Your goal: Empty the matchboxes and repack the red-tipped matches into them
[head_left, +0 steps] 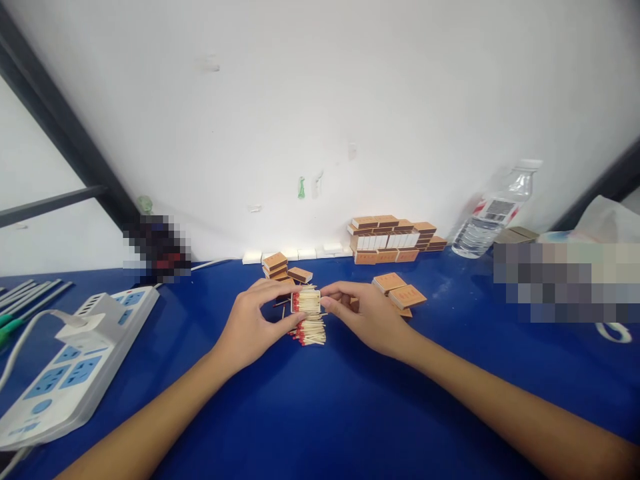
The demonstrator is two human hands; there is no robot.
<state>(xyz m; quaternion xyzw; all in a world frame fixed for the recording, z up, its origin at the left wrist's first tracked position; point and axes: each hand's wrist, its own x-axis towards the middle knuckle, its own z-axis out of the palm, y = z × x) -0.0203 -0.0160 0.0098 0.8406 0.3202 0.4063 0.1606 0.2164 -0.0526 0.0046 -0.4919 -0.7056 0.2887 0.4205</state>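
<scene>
My left hand [253,320] is closed round a small white matchbox tray [306,301], with thumb and fingers on its two long sides. Red-tipped matches lie side by side in the tray, heads to the left. At the tray's right end, my right hand [373,315] pinches the edge between thumb and forefinger; its other fingers are curled and partly hidden. A loose pile of matches [313,331] lies on the blue table just below the tray. Closed matchboxes [407,297] lie partly behind my right hand, and a few more matchboxes [275,262] are stacked beyond my left.
Against the wall stand a large stack of matchboxes [385,240] and a row of white trays [307,254]. A water bottle [493,213] leans at the back right. On the left are a power strip [85,367] with a plugged-in charger and several grey rods [37,300].
</scene>
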